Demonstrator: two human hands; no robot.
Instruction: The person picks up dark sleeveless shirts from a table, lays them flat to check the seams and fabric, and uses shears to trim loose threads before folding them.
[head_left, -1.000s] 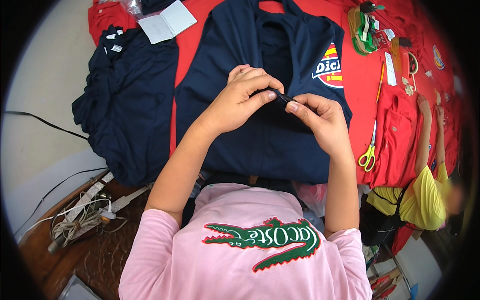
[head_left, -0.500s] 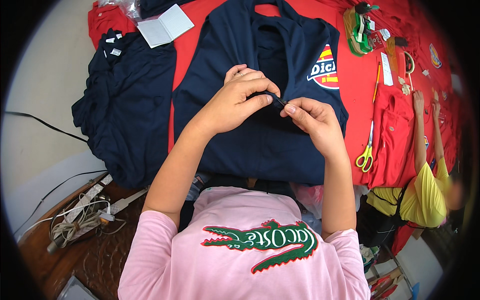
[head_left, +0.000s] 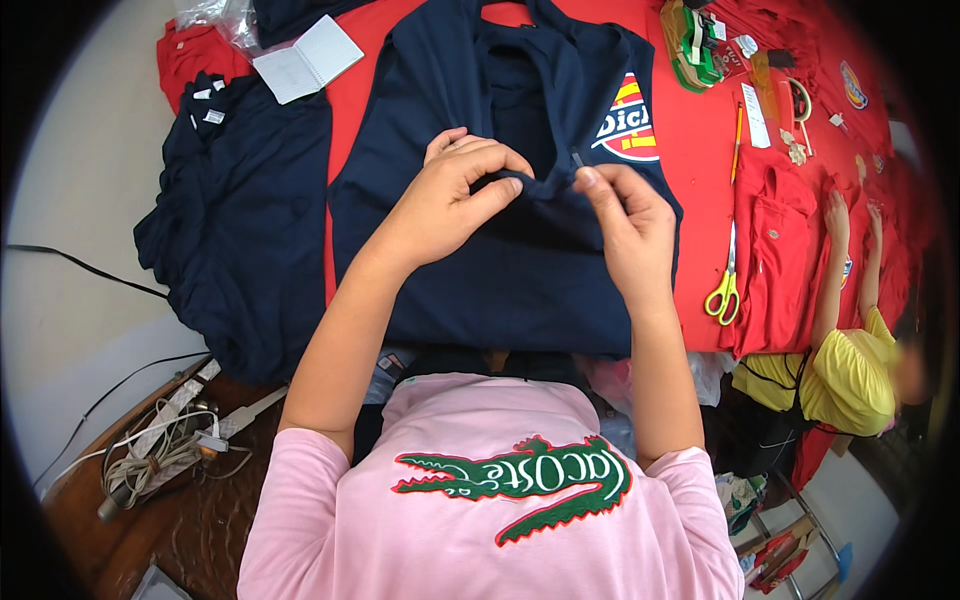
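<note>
Across the middle of the frame, between two bare hands, a folded edge (head_left: 547,189) of a navy garment (head_left: 470,285) runs roughly left to right, sagging a little. Its left end sits pinched between thumb and fingers of the left hand (head_left: 455,198); at its right end is the right hand (head_left: 637,222), whose thumb and forefinger look closed on a slim grey object (head_left: 577,160). That object pokes up toward the top of the frame, much nearer the right hand than the left. It's too blurred for me to name, and I can't tell whether those right fingertips grip the cloth too. So the hands stand apart, joined only by that strip.

The garment itself lies beneath them at centre, its longer run going from top to bottom of the frame. It's smooth, dark and plain, gaping at the neck opening (head_left: 515,115), with a bright red, yellow and white patch (head_left: 628,122) at its upper right.
</note>
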